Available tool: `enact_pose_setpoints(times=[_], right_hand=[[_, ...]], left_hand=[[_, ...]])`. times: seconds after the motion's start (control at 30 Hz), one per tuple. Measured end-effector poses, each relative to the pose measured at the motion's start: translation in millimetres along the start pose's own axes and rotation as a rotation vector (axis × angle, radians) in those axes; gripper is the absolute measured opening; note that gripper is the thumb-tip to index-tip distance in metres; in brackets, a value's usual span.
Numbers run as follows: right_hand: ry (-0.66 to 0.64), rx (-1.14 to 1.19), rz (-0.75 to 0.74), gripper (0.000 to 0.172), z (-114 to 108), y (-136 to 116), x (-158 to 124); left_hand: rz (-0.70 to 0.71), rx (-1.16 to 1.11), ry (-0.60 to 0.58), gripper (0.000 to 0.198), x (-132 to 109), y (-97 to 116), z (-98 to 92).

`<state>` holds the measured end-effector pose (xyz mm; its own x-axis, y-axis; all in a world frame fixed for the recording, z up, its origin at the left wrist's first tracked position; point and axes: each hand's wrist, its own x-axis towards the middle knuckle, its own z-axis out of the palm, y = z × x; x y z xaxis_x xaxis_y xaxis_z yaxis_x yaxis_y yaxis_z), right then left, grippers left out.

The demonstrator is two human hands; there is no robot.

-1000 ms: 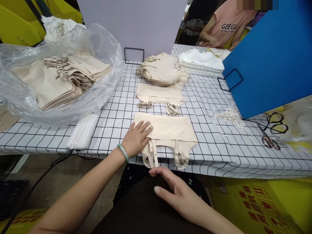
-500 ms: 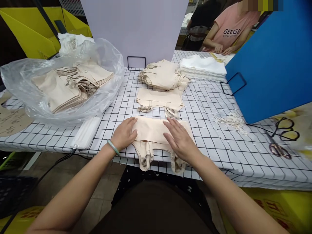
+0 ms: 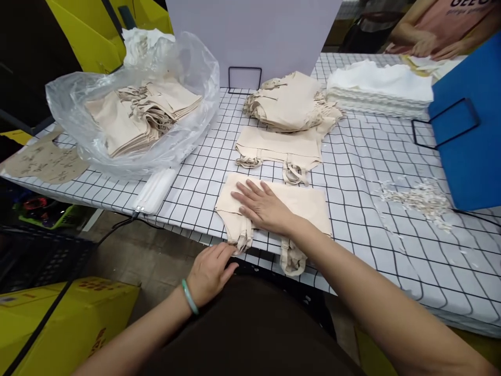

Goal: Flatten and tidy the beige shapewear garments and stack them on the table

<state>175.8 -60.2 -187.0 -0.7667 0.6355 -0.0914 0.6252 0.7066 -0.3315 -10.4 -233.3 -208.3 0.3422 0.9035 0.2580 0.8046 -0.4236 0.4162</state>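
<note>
A beige camisole (image 3: 301,201) lies flat near the table's front edge, its straps toward me. My right hand (image 3: 264,209) rests on it palm down, fingers spread. At the edge, my left hand (image 3: 213,269), with a green bangle on the wrist, has its fingers curled at the bunched left strap (image 3: 243,240); the fingertips are partly hidden. The right strap (image 3: 293,260) hangs in a loop over the edge, under my right forearm. Just beyond lies another folded beige camisole (image 3: 277,143), partly beneath a pile of beige pieces (image 3: 291,102).
A clear plastic bag (image 3: 209,96) of beige pieces stands at left, behind a white power bank (image 3: 155,192) with a cable. White cloths (image 3: 379,86) are stacked at back right. Small scraps (image 3: 420,197) lie near a blue board (image 3: 469,136). Across the table, a person's hands (image 3: 438,49) handle cloth.
My left hand has moved from the camisole's upper left down to the left strap at the edge. My right hand has slid left and now lies flat. The view has shifted left.
</note>
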Motion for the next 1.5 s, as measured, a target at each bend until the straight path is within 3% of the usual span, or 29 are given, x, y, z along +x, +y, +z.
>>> enact_pose_setpoints(times=[0.2, 0.4, 0.53, 0.67, 0.73, 0.8, 0.87, 0.9, 0.97, 1.03, 1.17, 1.23, 1.3, 1.37, 1.43, 1.5], right_hand=[[0.037, -0.011, -0.011, 0.064, 7, 4, 0], [0.031, -0.006, -0.011, 0.065, 4, 2, 1], [0.054, -0.004, -0.012, 0.064, 5, 2, 1], [0.057, 0.000, 0.000, 0.064, 7, 3, 2], [0.058, -0.004, 0.010, 0.063, 8, 3, 3], [0.054, -0.011, 0.020, 0.063, 8, 2, 4], [0.054, -0.017, 0.027, 0.062, 8, 2, 4], [0.053, -0.019, 0.027, 0.063, 7, 1, 5], [0.046, -0.022, 0.022, 0.063, 6, 1, 4], [0.042, -0.025, 0.017, 0.064, 5, 1, 3], [0.054, -0.025, 0.037, 0.062, 7, 0, 4], [0.057, -0.013, 0.047, 0.062, 7, -1, 5], [0.046, 0.023, 0.040, 0.062, 3, -3, 7], [0.040, 0.092, 0.034, 0.065, -7, -3, 4], [0.099, 0.158, 0.073, 0.067, -20, 2, -4], [0.215, 0.162, 0.166, 0.067, -29, 13, -22]], left_hand=[[-0.051, -0.046, 0.094, 0.016, 11, 12, -22.7], [-0.135, 0.049, 0.118, 0.007, 35, 21, -15.4], [-0.146, -0.221, 0.121, 0.015, 32, 26, -23.0], [-0.293, -0.455, -0.035, 0.015, 14, 26, -31.1], [-0.329, -0.379, -0.034, 0.009, 11, 25, -26.0], [-0.291, -0.237, 0.027, 0.021, 14, 26, -15.8], [-0.231, -0.127, 0.088, 0.010, 21, 28, -5.8], [-0.210, -0.110, 0.113, 0.004, 24, 29, -2.6], [-0.207, -0.186, 0.133, 0.016, 25, 30, -1.8], [-0.259, -0.362, 0.074, 0.017, 18, 27, -7.6], [-0.406, -0.528, -0.278, 0.017, -3, 13, -27.2], [-0.437, -0.444, -0.250, 0.018, -3, 6, -36.6], [-0.394, -0.297, -0.012, 0.017, 13, 1, -43.4], [-0.257, -0.154, 0.202, 0.020, 43, -4, -44.8], [-0.095, -0.060, 0.197, 0.031, 81, -12, -39.2], [-0.023, 0.044, 0.044, 0.041, 116, -25, -27.8]])
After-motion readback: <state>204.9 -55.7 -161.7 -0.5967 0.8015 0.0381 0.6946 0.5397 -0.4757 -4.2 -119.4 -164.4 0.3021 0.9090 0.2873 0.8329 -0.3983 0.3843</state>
